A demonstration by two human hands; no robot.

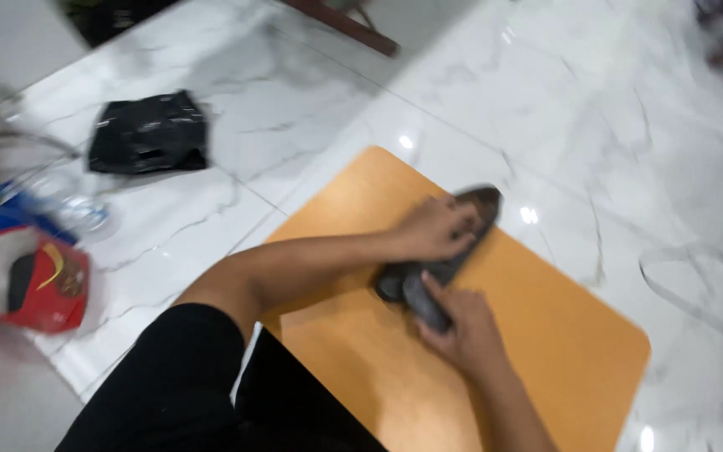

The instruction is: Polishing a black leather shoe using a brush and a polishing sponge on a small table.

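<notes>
Both hands on a dark shoe (pixel 449 255) atop an orange board (pixel 546 335).
Left hand (pixel 437 228) curls over its upper; right hand (pixel 462 331) grips the heel end; marble floor (pixel 596 109) lies beneath.

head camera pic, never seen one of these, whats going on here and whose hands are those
This single picture comes from a camera worn on a person's head, looking down at their own bare hands. There is no machine. An orange wooden board lies on a white marble floor. On the board lies a dark shoe. The left hand presses on its top, and the right hand grips its near end. To the left lie a crumpled black bag and a red and white package. The picture is blurred.
</notes>
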